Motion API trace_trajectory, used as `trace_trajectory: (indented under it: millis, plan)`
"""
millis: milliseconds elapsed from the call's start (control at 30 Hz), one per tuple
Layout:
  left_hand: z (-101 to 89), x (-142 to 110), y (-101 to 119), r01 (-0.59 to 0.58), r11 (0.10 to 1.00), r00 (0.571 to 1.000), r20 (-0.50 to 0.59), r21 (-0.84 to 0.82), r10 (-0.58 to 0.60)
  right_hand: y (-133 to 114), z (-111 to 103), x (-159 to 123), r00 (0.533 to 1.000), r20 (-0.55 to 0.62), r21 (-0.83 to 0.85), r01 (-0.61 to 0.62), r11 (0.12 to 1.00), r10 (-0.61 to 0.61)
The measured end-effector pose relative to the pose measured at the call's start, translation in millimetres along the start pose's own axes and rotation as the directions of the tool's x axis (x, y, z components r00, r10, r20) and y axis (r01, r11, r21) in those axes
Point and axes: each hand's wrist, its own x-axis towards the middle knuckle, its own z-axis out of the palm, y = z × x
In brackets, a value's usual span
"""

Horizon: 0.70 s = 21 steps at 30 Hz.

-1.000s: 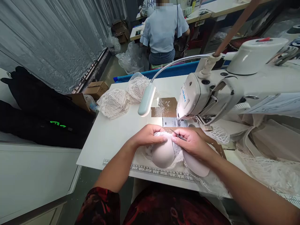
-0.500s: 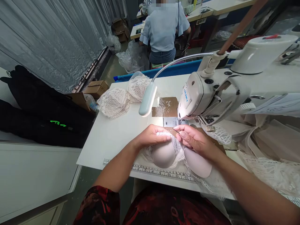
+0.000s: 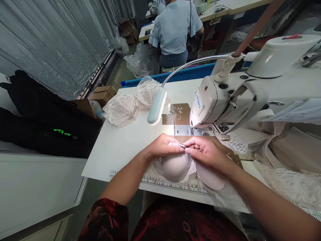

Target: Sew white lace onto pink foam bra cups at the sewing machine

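A pale pink padded bra with white lace edging lies at the front edge of the sewing table, its two cups side by side. My left hand is closed on the lace at the top of the left cup, thumb pressed down on it. From the right, my right hand pinches a small thin metal tool, its tip against the edge between my fingertips. Whether it is snips or tweezers is too small to tell. Just beyond my hands stands the white sewing machine, its needle area lit.
A lamp head on a bendy neck hangs left of the machine. White lace cups are piled at the far left. More lace fabric lies at right. A printed ruler runs along the front edge. Ahead, a person sits.
My right hand has brought the tool down and left to the lace edge beside my left fingertips. The left hand stays almost in place on the bra.
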Motion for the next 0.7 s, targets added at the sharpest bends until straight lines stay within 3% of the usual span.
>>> trace_trajectory:
  millis: [167,467,700]
  plan:
    - [0.1,-1,2,0.025,0.999,1.0,0.015,0.03,-0.025,1,-1,0,1.0,-0.012,-0.012,-0.005,1.0,0.005]
    - [0.4,1,0,0.074,0.997,0.997,0.015,0.037,-0.075,-3,-7,0,0.996,0.091,-0.02,-0.019,1.0,0.021]
    - [2.6,2,-3,0.006,0.993,0.995,0.1,0.118,-0.018,-6,2,3,0.996,0.076,-0.02,-0.037,0.999,0.039]
